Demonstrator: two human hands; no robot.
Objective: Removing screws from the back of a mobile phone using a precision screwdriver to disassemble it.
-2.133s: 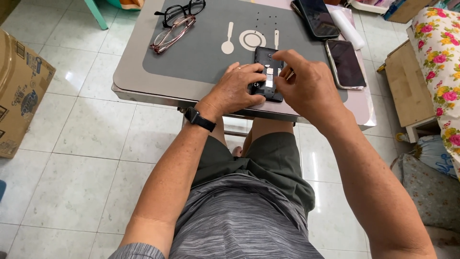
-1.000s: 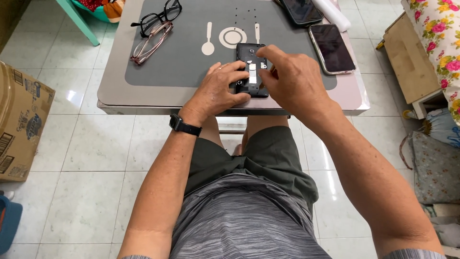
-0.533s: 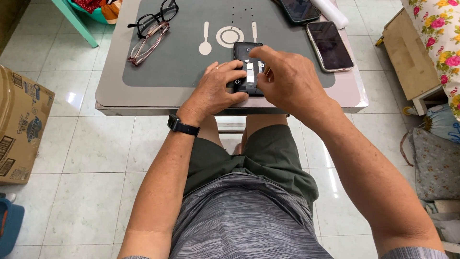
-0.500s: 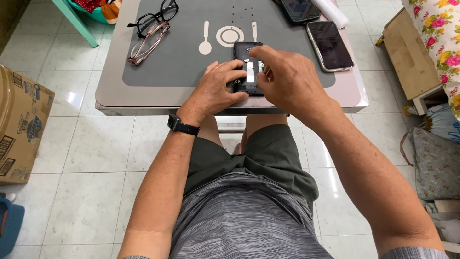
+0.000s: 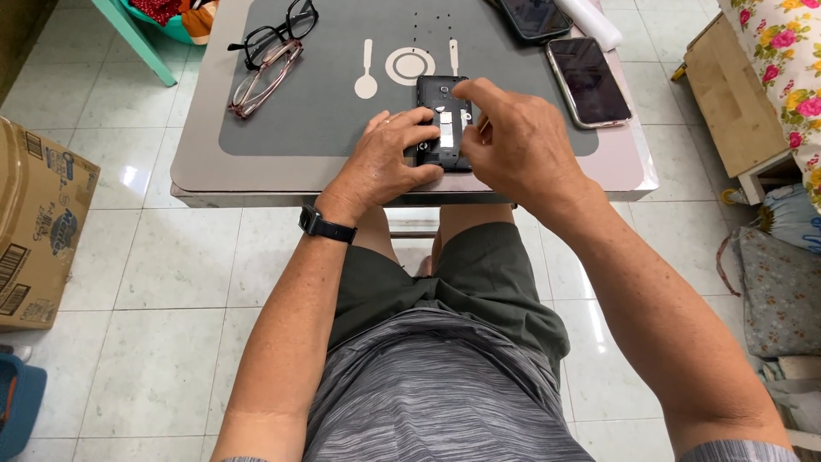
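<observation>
A black phone with its back cover off [image 5: 441, 120] lies on the grey mat [image 5: 325, 94] near the table's front edge. My left hand [image 5: 385, 162] presses on its left side and bottom, with fingers curled around it. My right hand [image 5: 517, 141] rests at its right side, with the thumb and forefinger pinched above the white parts in its open back. I cannot tell whether these fingers hold a tool. A black watch [image 5: 325, 227] sits on my left wrist.
Two pairs of glasses [image 5: 269, 56] lie at the mat's far left. Two more phones [image 5: 588, 79] [image 5: 534, 17] and a white roll [image 5: 590, 21] lie at the right. A cardboard box [image 5: 38, 222] stands on the floor to the left, and a wooden stool [image 5: 731, 94] to the right.
The view has shifted slightly. My right fingers have moved a little over the phone's open back, and my left hand has kept its hold.
</observation>
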